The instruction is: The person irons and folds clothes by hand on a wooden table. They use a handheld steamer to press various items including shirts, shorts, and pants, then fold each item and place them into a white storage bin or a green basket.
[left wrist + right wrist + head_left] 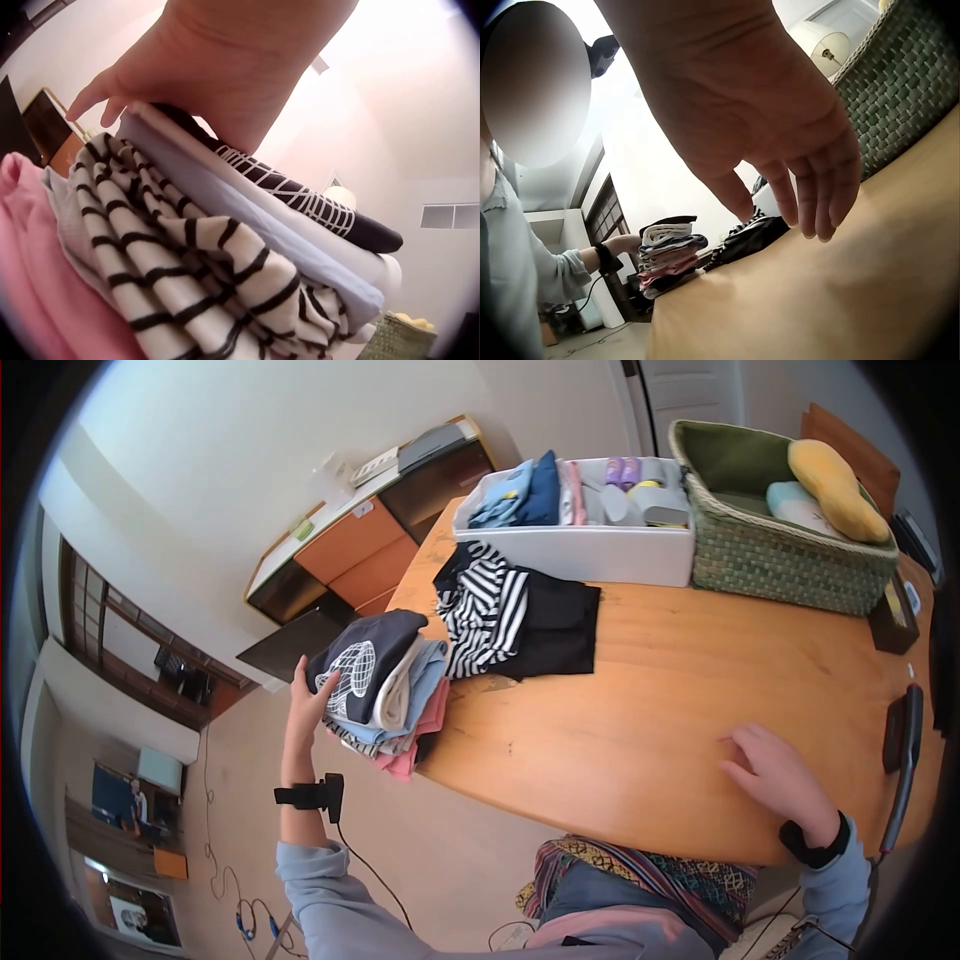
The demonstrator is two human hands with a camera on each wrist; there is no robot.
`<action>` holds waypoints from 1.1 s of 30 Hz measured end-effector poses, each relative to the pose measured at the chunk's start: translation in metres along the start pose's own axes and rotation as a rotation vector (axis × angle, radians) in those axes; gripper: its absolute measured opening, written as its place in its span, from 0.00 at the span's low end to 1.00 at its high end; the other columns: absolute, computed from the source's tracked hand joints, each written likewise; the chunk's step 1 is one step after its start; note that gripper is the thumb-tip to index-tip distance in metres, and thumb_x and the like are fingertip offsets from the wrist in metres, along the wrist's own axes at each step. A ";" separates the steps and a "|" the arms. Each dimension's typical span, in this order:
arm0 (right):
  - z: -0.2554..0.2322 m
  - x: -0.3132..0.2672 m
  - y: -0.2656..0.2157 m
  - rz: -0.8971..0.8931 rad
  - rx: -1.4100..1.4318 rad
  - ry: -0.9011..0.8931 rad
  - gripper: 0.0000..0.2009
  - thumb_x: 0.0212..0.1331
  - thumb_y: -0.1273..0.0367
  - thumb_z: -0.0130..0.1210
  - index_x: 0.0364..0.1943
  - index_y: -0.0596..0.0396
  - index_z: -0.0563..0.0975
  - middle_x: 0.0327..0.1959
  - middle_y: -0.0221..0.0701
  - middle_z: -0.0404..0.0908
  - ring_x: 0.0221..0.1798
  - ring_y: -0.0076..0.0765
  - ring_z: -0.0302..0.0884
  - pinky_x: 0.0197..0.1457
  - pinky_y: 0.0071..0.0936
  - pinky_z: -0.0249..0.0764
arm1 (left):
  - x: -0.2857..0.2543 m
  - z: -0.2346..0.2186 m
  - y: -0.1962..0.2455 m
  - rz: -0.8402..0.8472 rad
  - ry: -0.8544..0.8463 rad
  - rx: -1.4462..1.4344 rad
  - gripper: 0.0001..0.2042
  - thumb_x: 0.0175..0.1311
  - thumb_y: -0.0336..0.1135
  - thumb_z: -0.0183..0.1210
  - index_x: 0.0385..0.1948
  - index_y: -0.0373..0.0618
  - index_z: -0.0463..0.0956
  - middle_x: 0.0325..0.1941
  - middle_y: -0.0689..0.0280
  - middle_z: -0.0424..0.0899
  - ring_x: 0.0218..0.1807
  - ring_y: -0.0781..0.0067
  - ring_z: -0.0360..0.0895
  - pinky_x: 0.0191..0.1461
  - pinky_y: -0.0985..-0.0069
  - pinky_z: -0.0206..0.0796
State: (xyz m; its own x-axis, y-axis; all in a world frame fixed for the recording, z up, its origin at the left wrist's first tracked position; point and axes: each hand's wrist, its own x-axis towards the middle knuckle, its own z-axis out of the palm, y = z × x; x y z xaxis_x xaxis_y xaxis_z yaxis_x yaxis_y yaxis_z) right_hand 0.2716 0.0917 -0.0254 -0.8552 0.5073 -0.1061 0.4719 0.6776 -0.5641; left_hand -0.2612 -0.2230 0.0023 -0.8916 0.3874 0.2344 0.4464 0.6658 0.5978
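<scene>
A stack of folded clothes (394,690) stands at the table's left corner, with a dark top bearing a white grid print (352,672) uppermost. Below it come white, light blue, striped and pink layers. My left hand (310,695) rests against the outer side of this stack, its thumb over the dark top; in the left wrist view the fingers (94,97) extend along the cloth. My right hand (775,775) is over the right part of the table, holding nothing, fingers loosely bent. Beside the stack lie a black-and-white striped garment (485,610) and a black folded garment (560,625).
At the back of the wooden table (640,730) a white bin (590,555) holds folded clothes and purple-topped items. A green woven basket (790,565) with a yellow plush (838,490) stands right of it. A dark-handled object (905,760) lies at the right edge.
</scene>
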 end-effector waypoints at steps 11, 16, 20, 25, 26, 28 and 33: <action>0.051 0.288 -0.175 -0.524 0.521 0.091 0.26 0.57 0.58 0.58 0.55 0.61 0.68 0.46 0.43 0.75 0.47 0.38 0.74 0.52 0.30 0.71 | -0.037 0.017 -0.016 -0.203 -0.002 -0.640 0.55 0.48 0.47 0.69 0.69 0.41 0.31 0.73 0.50 0.41 0.73 0.56 0.42 0.73 0.63 0.36; 0.077 0.382 -0.262 -0.383 0.540 -0.100 0.43 0.48 0.44 0.59 0.59 0.68 0.64 0.53 0.51 0.72 0.57 0.43 0.71 0.56 0.33 0.69 | -0.056 0.001 0.010 -0.701 -0.357 -0.655 0.53 0.47 0.62 0.64 0.69 0.59 0.33 0.74 0.60 0.39 0.75 0.51 0.33 0.63 0.29 0.29; 0.085 0.368 -0.271 -0.394 0.572 -0.641 0.46 0.46 0.39 0.57 0.60 0.66 0.64 0.58 0.48 0.70 0.59 0.40 0.70 0.56 0.28 0.69 | -0.060 0.005 -0.008 -0.860 -0.596 -0.742 0.50 0.49 0.72 0.53 0.70 0.56 0.40 0.74 0.59 0.43 0.75 0.52 0.35 0.67 0.35 0.32; 0.127 0.377 -0.252 -0.307 0.916 -0.973 0.37 0.55 0.42 0.52 0.61 0.56 0.67 0.59 0.36 0.72 0.59 0.30 0.71 0.60 0.21 0.65 | -0.062 0.010 -0.006 -0.871 -0.693 -0.758 0.48 0.51 0.76 0.44 0.70 0.56 0.43 0.74 0.59 0.43 0.75 0.51 0.36 0.68 0.36 0.30; 0.124 0.375 -0.253 -0.271 0.914 -1.000 0.34 0.57 0.43 0.51 0.61 0.54 0.67 0.59 0.33 0.72 0.58 0.27 0.71 0.60 0.20 0.65 | -0.062 0.010 -0.004 -0.885 -0.697 -0.733 0.49 0.50 0.77 0.44 0.70 0.56 0.43 0.74 0.58 0.42 0.75 0.51 0.35 0.68 0.36 0.29; 0.131 0.386 -0.254 -0.243 0.862 -1.051 0.36 0.55 0.42 0.53 0.60 0.54 0.68 0.59 0.31 0.72 0.57 0.26 0.72 0.60 0.19 0.65 | -0.064 0.011 -0.007 -0.918 -0.733 -0.702 0.50 0.49 0.79 0.41 0.70 0.57 0.43 0.75 0.58 0.40 0.75 0.48 0.32 0.67 0.34 0.26; 0.108 0.370 -0.275 -0.297 0.696 -1.100 0.45 0.45 0.40 0.60 0.61 0.59 0.66 0.60 0.36 0.71 0.60 0.29 0.69 0.62 0.22 0.63 | -0.076 0.015 -0.009 -1.013 -0.801 -0.799 0.46 0.52 0.80 0.29 0.69 0.60 0.47 0.73 0.64 0.50 0.74 0.53 0.42 0.68 0.35 0.30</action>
State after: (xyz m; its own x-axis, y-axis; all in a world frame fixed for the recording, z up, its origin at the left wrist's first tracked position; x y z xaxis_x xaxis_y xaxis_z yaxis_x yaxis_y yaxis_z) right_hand -0.1975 0.0357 0.0017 -0.7881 -0.5247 -0.3219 0.3131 0.1086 -0.9435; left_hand -0.1965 -0.2488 -0.0325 -0.3950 0.4015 -0.8263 -0.7022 0.4480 0.5534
